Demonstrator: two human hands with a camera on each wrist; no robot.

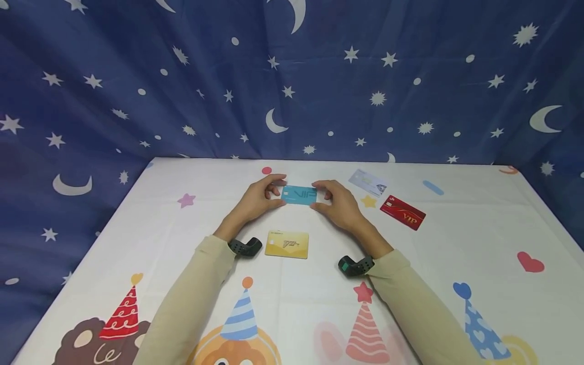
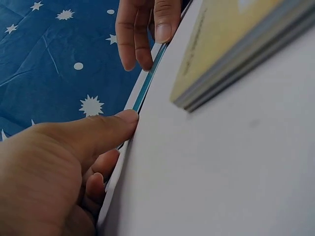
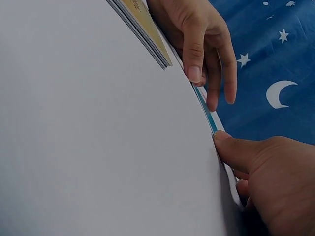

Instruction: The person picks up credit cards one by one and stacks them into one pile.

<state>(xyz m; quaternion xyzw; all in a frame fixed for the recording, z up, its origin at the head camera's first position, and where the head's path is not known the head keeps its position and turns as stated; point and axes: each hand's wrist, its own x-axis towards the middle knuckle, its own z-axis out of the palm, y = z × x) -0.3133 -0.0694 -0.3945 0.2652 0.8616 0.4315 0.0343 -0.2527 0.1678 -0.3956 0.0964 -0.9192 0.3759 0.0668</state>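
Observation:
A blue VIP card lies flat toward the table's far side, between both hands. My left hand holds its left end, thumb at the near corner and forefinger by the far one. On the opposite end my right hand grips it the same way, the other fingers curled inward. In the left wrist view the thumb presses the corner of the thin blue edge. The right wrist view has the other thumb at that edge too. Closer to me sits a gold VIP card, its layered edge looking like a small stack.
To the right of the hands are a silver-white card and a red VIP card, both lying at a slant. The white tablecloth has printed shapes and party-hat animals. A dark blue starry curtain hangs behind the table.

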